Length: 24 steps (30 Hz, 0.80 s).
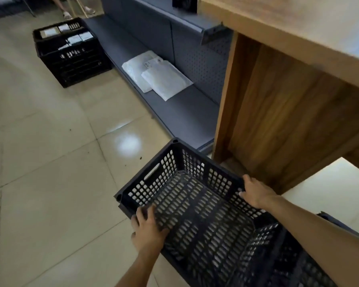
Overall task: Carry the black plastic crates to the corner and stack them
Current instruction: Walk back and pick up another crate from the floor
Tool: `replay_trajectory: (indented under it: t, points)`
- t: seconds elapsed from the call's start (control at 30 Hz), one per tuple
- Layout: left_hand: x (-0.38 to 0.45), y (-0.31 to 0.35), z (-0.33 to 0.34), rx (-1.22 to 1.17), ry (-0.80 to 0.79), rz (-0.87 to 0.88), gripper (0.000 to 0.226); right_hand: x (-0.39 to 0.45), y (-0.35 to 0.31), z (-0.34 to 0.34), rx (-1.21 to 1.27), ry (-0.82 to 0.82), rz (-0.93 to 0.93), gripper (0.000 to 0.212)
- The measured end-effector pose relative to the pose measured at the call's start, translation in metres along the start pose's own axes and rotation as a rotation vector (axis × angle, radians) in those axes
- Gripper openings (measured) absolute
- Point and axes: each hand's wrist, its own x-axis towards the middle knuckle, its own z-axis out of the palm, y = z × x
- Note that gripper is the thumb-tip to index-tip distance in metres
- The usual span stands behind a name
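Nearest the camera, an empty black crate with slotted walls and floor is held tilted above the tiled floor. The left hand grips the near-left rim, fingers curled over the edge into the crate and thumb on the outside. The right hand is clamped on the opposite long rim, fingers wrapped over the top edge. Under the right forearm, the dark rim of something else shows, too little to identify.

Just past the crate stands a wooden counter, open underneath. Beside it runs a low grey metal shelf with a pegboard back. Two white padded mailers lie overlapping on it; the printing on their labels is too blurred to read.

Farther off, a second black crate sits on the floor touching the shelf's edge, with a shallower black tray on top holding white packets; no writing is legible. Beyond it, a person's sandalled feet are visible.
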Motion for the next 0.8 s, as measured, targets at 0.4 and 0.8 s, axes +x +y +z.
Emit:
replay_trajectory:
  t: [0.4,0.8]
  points:
    - [0.018,-0.014,0.036,-0.330,0.081,-0.023,0.094,0.033,0.015,0.038,0.004,0.108,0.065,0.059]
    - [-0.008,-0.056,-0.020,-0.217,-0.013,0.009,0.099,-0.028,-0.013,0.037,-0.188,-0.051,0.093,0.048]
